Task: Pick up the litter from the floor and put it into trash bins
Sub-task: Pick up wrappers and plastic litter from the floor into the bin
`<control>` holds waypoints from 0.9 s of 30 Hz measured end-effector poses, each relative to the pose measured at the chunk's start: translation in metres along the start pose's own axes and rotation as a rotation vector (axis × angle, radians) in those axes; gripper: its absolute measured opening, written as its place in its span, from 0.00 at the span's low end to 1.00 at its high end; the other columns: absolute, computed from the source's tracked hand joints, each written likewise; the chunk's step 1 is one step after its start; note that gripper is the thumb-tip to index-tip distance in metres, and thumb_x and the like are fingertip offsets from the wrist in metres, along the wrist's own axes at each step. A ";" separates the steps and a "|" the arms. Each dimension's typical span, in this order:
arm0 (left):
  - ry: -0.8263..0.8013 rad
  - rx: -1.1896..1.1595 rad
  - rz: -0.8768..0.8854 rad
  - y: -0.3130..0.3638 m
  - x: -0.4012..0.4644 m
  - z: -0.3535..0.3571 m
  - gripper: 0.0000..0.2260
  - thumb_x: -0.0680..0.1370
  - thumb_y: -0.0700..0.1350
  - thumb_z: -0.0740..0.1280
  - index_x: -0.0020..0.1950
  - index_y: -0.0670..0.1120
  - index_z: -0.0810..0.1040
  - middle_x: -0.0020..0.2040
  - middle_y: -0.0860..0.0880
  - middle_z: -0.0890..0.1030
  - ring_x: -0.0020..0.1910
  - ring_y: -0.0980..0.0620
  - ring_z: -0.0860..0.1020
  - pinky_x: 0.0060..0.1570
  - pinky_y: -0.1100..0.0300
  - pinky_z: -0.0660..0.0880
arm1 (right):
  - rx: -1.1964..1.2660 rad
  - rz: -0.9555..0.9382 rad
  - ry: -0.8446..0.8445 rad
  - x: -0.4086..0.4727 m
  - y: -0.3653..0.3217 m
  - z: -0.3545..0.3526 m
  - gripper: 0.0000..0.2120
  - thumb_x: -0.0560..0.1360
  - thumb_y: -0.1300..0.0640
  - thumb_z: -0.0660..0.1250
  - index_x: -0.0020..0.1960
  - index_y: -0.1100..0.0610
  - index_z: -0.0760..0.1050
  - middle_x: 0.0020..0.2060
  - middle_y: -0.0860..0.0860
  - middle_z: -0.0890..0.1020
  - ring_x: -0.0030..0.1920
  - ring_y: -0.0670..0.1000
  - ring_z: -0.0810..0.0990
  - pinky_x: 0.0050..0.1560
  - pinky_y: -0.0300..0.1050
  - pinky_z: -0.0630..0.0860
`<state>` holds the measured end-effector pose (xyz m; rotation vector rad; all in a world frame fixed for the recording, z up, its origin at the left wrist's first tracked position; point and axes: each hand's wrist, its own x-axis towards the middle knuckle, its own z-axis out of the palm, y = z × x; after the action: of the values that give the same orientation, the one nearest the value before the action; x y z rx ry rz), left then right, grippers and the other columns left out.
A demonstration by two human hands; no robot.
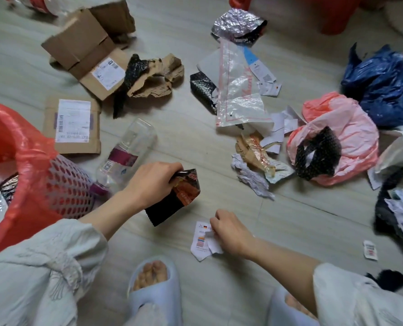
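Observation:
My left hand (152,182) grips a black and orange snack wrapper (177,196), held just above the floor beside the bin. My right hand (231,232) pinches a small white paper label (200,243) that lies on the floor in front of my slippers. At the left stands a pink mesh trash bin (68,187) lined with a red plastic bag (19,147), with some litter inside. An empty clear plastic bottle (127,154) lies next to the bin, behind my left hand.
Litter covers the floor: torn cardboard boxes (85,52), a flat labelled cardboard piece (72,124), a clear plastic bag (240,90), crumpled foil (237,23), a pink bag (337,137), a blue bag (384,83), paper scraps (254,177). A red stool (332,15) stands at the back.

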<state>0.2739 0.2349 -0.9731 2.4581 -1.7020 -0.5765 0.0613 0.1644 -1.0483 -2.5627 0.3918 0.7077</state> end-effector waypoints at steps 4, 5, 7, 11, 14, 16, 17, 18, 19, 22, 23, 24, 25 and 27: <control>0.013 -0.017 -0.005 -0.002 -0.002 0.003 0.06 0.77 0.46 0.63 0.51 0.48 0.75 0.47 0.44 0.82 0.48 0.40 0.79 0.38 0.53 0.70 | 0.080 0.031 -0.033 -0.008 0.005 -0.002 0.12 0.73 0.63 0.64 0.55 0.65 0.69 0.57 0.61 0.69 0.53 0.60 0.72 0.42 0.46 0.56; 0.018 -0.018 -0.015 -0.002 -0.002 0.001 0.06 0.77 0.47 0.63 0.52 0.48 0.75 0.48 0.44 0.82 0.48 0.40 0.79 0.38 0.53 0.70 | 0.088 0.038 -0.031 -0.010 0.006 -0.002 0.13 0.72 0.62 0.65 0.54 0.64 0.69 0.57 0.60 0.69 0.53 0.60 0.72 0.42 0.45 0.56; 0.040 -0.025 -0.039 -0.001 -0.002 -0.004 0.06 0.77 0.47 0.63 0.52 0.49 0.75 0.48 0.45 0.82 0.49 0.41 0.78 0.38 0.53 0.70 | 0.098 0.062 -0.049 -0.013 0.007 -0.004 0.10 0.75 0.59 0.63 0.53 0.63 0.69 0.56 0.61 0.71 0.54 0.60 0.73 0.43 0.48 0.59; 0.072 -0.029 -0.080 0.002 -0.002 -0.012 0.08 0.77 0.46 0.64 0.55 0.49 0.76 0.49 0.45 0.82 0.50 0.41 0.78 0.36 0.56 0.64 | 0.191 0.138 -0.048 -0.018 0.013 -0.009 0.04 0.76 0.59 0.59 0.46 0.55 0.63 0.54 0.62 0.75 0.54 0.60 0.73 0.42 0.46 0.59; 0.078 -0.014 -0.089 0.002 -0.003 -0.024 0.09 0.77 0.47 0.64 0.56 0.49 0.76 0.49 0.44 0.82 0.49 0.41 0.78 0.37 0.55 0.66 | 0.280 0.237 0.029 -0.023 0.023 -0.022 0.07 0.73 0.64 0.59 0.42 0.54 0.64 0.50 0.62 0.78 0.52 0.61 0.76 0.41 0.47 0.61; 0.126 -0.051 -0.107 0.001 -0.004 -0.040 0.08 0.77 0.47 0.65 0.54 0.47 0.76 0.47 0.44 0.82 0.48 0.40 0.78 0.38 0.54 0.69 | 0.343 0.321 0.099 -0.024 0.027 -0.044 0.09 0.72 0.65 0.59 0.37 0.53 0.64 0.48 0.60 0.80 0.51 0.60 0.76 0.41 0.47 0.64; 0.175 -0.086 -0.121 0.001 -0.003 -0.050 0.07 0.76 0.46 0.65 0.53 0.46 0.75 0.47 0.44 0.81 0.48 0.40 0.78 0.39 0.52 0.71 | 0.377 0.357 0.137 -0.021 0.028 -0.059 0.11 0.72 0.65 0.59 0.34 0.52 0.63 0.46 0.59 0.81 0.50 0.59 0.77 0.40 0.46 0.64; 0.238 -0.125 -0.136 0.001 -0.004 -0.062 0.07 0.76 0.44 0.65 0.53 0.45 0.75 0.47 0.43 0.81 0.48 0.40 0.78 0.41 0.51 0.73 | 0.419 0.380 0.183 -0.019 0.026 -0.076 0.13 0.71 0.65 0.60 0.33 0.51 0.63 0.43 0.57 0.81 0.48 0.58 0.77 0.39 0.45 0.63; 0.308 -0.163 -0.147 0.000 -0.006 -0.075 0.07 0.75 0.42 0.66 0.53 0.44 0.75 0.48 0.43 0.80 0.49 0.40 0.77 0.42 0.50 0.73 | 0.479 0.389 0.242 -0.017 0.022 -0.095 0.13 0.71 0.65 0.61 0.32 0.52 0.64 0.39 0.55 0.79 0.45 0.56 0.76 0.38 0.44 0.64; 0.514 -0.228 -0.184 -0.006 -0.013 -0.121 0.10 0.75 0.40 0.67 0.55 0.42 0.75 0.51 0.42 0.79 0.50 0.40 0.76 0.45 0.49 0.73 | 0.687 0.380 0.429 -0.012 -0.001 -0.155 0.12 0.70 0.65 0.64 0.32 0.53 0.65 0.31 0.50 0.73 0.36 0.52 0.72 0.35 0.45 0.66; 0.576 -0.235 -0.199 -0.011 -0.020 -0.139 0.10 0.74 0.40 0.68 0.55 0.42 0.75 0.51 0.42 0.79 0.50 0.39 0.76 0.45 0.49 0.72 | 0.735 0.349 0.472 -0.010 -0.014 -0.176 0.11 0.70 0.66 0.64 0.33 0.54 0.66 0.31 0.50 0.74 0.36 0.51 0.73 0.36 0.46 0.69; 0.630 -0.241 -0.215 -0.014 -0.024 -0.154 0.10 0.74 0.40 0.68 0.55 0.42 0.76 0.50 0.41 0.79 0.50 0.39 0.77 0.46 0.49 0.73 | 0.773 0.317 0.500 -0.008 -0.025 -0.194 0.11 0.69 0.67 0.64 0.34 0.54 0.67 0.31 0.50 0.75 0.37 0.52 0.74 0.38 0.48 0.73; 0.686 -0.244 -0.243 -0.018 -0.031 -0.167 0.11 0.74 0.41 0.68 0.55 0.42 0.76 0.50 0.41 0.79 0.50 0.39 0.77 0.47 0.49 0.73 | 0.810 0.276 0.519 -0.007 -0.038 -0.210 0.10 0.69 0.67 0.64 0.35 0.54 0.68 0.32 0.51 0.75 0.38 0.54 0.76 0.42 0.51 0.75; 0.815 -0.247 -0.338 -0.029 -0.054 -0.192 0.11 0.75 0.41 0.67 0.56 0.41 0.76 0.51 0.40 0.79 0.50 0.40 0.76 0.48 0.51 0.71 | 0.900 0.183 0.540 0.001 -0.071 -0.241 0.11 0.69 0.69 0.64 0.37 0.55 0.70 0.33 0.52 0.75 0.38 0.54 0.76 0.45 0.54 0.78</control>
<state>0.3524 0.2694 -0.7906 2.3113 -0.8582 0.1914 0.1884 0.1070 -0.8390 -1.8053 0.8852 -0.1417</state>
